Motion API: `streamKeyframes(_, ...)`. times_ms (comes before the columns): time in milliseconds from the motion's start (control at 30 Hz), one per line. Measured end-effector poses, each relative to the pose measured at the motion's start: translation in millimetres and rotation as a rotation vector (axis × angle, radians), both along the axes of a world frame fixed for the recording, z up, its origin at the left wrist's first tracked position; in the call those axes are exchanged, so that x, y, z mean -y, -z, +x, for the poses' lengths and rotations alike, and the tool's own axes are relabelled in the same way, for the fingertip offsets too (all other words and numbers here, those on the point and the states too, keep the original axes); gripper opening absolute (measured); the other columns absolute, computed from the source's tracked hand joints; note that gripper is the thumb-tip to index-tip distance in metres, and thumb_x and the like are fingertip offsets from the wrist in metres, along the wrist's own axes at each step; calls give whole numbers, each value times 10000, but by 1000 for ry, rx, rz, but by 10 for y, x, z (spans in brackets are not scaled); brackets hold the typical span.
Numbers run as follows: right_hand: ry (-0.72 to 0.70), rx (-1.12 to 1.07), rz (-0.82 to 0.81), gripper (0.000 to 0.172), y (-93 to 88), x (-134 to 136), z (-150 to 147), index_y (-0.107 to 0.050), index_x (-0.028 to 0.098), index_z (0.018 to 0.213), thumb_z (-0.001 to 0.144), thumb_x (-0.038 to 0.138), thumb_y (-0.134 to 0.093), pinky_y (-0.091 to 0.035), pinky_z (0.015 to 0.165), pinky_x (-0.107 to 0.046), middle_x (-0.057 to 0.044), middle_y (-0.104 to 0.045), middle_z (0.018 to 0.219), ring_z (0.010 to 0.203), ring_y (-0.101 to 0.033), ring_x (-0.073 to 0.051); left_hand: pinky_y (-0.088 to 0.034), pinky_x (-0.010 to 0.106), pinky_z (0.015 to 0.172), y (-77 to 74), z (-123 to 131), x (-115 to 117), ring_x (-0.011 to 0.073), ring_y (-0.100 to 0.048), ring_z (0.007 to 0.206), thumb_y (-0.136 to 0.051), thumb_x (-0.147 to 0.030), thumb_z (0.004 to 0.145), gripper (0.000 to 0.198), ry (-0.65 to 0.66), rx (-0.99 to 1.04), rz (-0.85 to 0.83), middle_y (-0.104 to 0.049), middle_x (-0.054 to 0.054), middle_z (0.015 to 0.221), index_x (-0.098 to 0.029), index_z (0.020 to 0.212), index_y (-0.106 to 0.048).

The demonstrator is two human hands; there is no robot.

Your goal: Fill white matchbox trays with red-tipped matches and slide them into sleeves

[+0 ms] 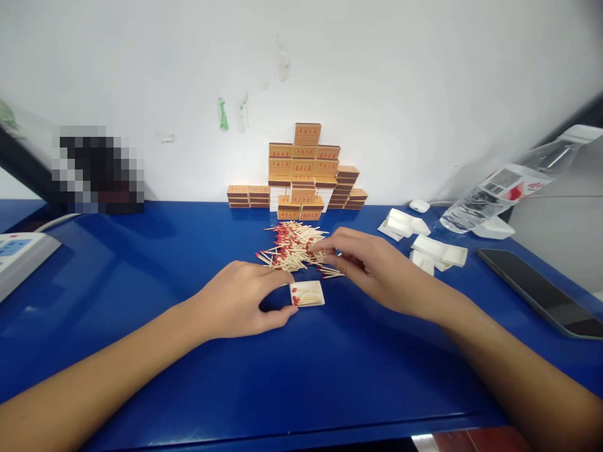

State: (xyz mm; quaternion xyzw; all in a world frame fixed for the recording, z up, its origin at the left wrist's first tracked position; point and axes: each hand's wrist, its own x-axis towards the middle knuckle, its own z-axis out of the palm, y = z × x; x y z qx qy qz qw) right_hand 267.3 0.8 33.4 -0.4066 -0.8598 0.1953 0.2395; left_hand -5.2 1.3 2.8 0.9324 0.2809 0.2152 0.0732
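My left hand point(245, 298) grips the left end of a small white matchbox tray point(322, 295) between thumb and forefinger. Several red-headed matches point(306, 294) lie inside that tray, heads toward the left hand. Just behind it is a loose heap of matches point(294, 248), pointing in mixed directions. At the heap's right side, my right hand point(372, 263) has its fingers curled in, with the fingertips among the matches. What sits between those fingertips is too small to make out. A few matches point(330, 272) lie beneath the right hand.
Yellow-brown matchboxes point(304, 168) are stacked against the wall. White empty trays point(440, 251) lie at right, near a white earphone case point(419, 205), a tilted plastic bottle point(509, 182) and a phone point(541, 292). A white device point(28, 257) stands on the blue table point(301, 383) at left.
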Motion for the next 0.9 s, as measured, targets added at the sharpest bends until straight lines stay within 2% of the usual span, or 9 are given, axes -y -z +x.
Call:
streamKeyframes(133,82,-158,-102,190,7,71,-93,-738,242,1019,1044,365,-595,-486,648,-300,-40,-729,943,766,-618,-170,-409,243,539,4,-4,-6,118,-574,509,-681,-388,938,272,-65,8,16,-616,-46,612,-184,1103,-753)
streamKeyframes(267,148,-304,-219,206,-10,114,-174,-732,224,931,980,420,-693,-457,586,-280,-19,-713,843,693,-570,-150,-403,246,544,20,-6,-2,116,-565,505,-674,-398,948,281,-96,65,60,-603,-54,601,-195,1128,-745)
streamKeyframes(433,129,-292,-299,262,8,68,-181,-740,211,887,945,466,-732,-422,588,-285,-4,-652,783,654,-491,-135,-414,245,555,39,-8,6,109,-564,514,-706,-360,931,265,-108,123,59,-610,-62,610,-192,1134,-737)
streamKeyframes(533,130,-200,-216,200,65,37,-141,-746,225,910,962,416,-716,-438,622,-297,-21,-647,899,676,-484,-136,-417,243,562,40,-8,5,106,-559,517,-704,-355,929,263,-122,122,55,-610,-64,610,-196,1135,-737)
streamKeyframes(700,51,-83,-19,85,104,37,-88,-735,260,1040,996,304,-677,-501,729,-318,-61,-617,1126,834,-573,-170,-408,248,547,20,2,-2,108,-540,502,-692,-369,936,252,-130,95,57,-592,-62,597,-189,1104,-747)
streamKeyframes(833,-42,2,23,97,106,60,-95,-742,265,1059,1011,254,-659,-520,890,-370,-72,-600,1159,1027,-622,-215,-407,249,528,8,9,6,109,-534,492,-705,-363,922,270,-78,93,33,-579,-62,595,-159,1094,-750)
streamKeyframes(900,-62,67,20,85,118,72,-107,-743,243,1021,1003,219,-664,-515,921,-388,-76,-601,1157,1039,-634,-221,-403,245,519,7,9,14,108,-530,485,-706,-360,920,272,-51,89,24,-573,-62,588,-150,1087,-752)
